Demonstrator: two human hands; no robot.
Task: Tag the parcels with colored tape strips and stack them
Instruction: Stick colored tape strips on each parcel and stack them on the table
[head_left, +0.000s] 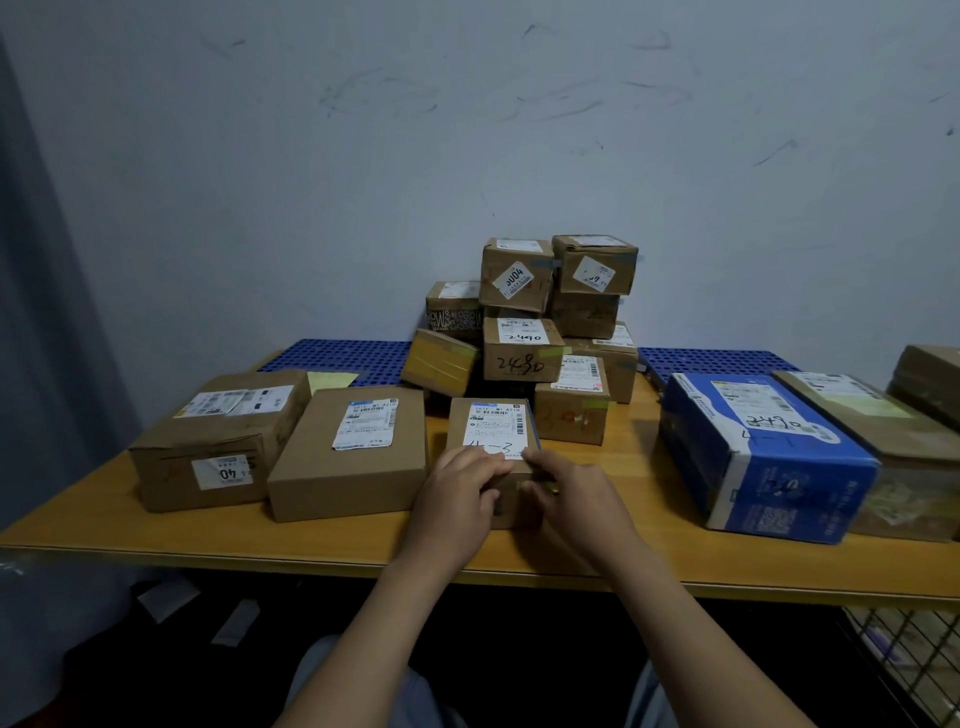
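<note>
A small brown parcel (491, 423) with a white label stands near the front middle of the wooden table (322, 540). My left hand (460, 491) grips its near left corner, fingers over the top edge. My right hand (571, 493) holds the near right side, fingertips on the top front edge. Whether a tape strip lies under my fingers is hidden. Behind it rises a stack of small parcels (524, 345), some carrying green or blue tape strips.
Two flat brown boxes (348, 452) (218, 441) lie to the left. A blue and white carton (753, 457) and a long brown box (878, 426) lie to the right. Blue perforated panels (343, 356) line the back by the wall. A wire basket (904, 660) sits below right.
</note>
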